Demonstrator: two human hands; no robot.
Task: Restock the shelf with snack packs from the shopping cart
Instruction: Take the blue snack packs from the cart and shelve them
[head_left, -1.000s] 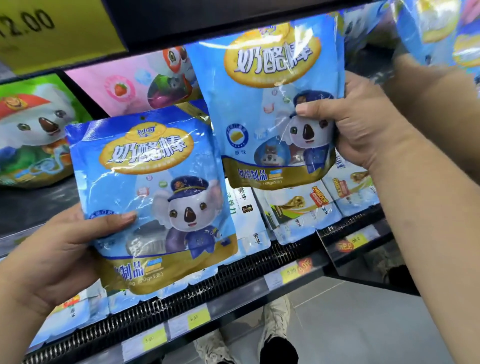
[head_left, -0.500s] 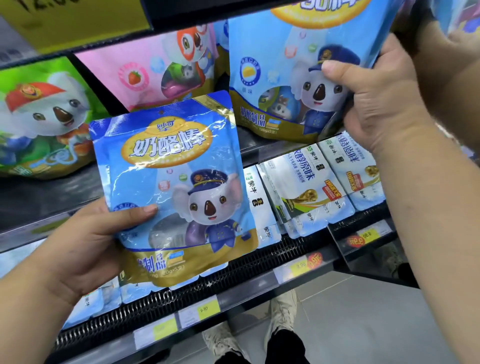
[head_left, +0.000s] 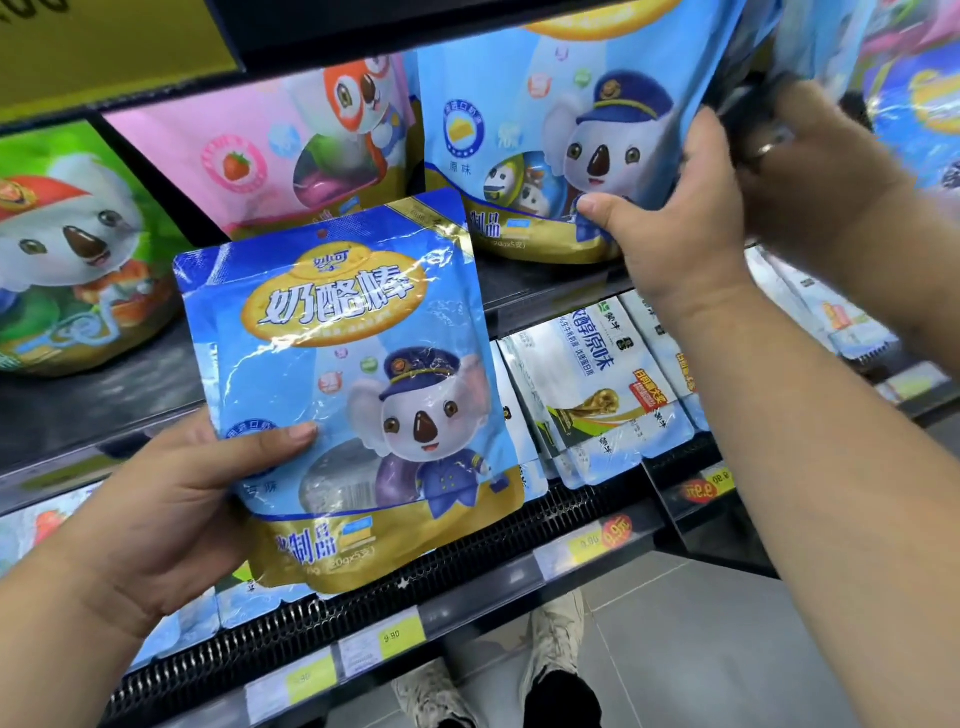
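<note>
On the dark middle shelf (head_left: 88, 410) of the store rack, a green snack pack (head_left: 67, 249) and a pink snack pack (head_left: 260, 156) stand side by side. To their right is a blue koala pack (head_left: 535, 119), upright with its bottom edge down at the shelf board; whether it rests there is hard to tell. A second blue koala pack (head_left: 337, 384) is held lower and nearer, in front of the shelf edge and well clear of the row. White pouches (head_left: 597, 384) fill the tier below. The right hand (head_left: 691, 218) grips the upper pack at its lower right corner, thumb on the printed front and fingers curled behind. The left hand (head_left: 166, 519) holds the spare pack by its left edge, thumb across the face and fingers under the back. Another forearm (head_left: 841, 208) reaches in behind the right hand, too blurred to read. Yellow price tags (head_left: 395, 636) line the lowest rail. The cart is out of view. The step in hand looks like seating the upper pack in its row. The next move calls for letting go without tipping it, then lifting the spare pack up against it.
</note>
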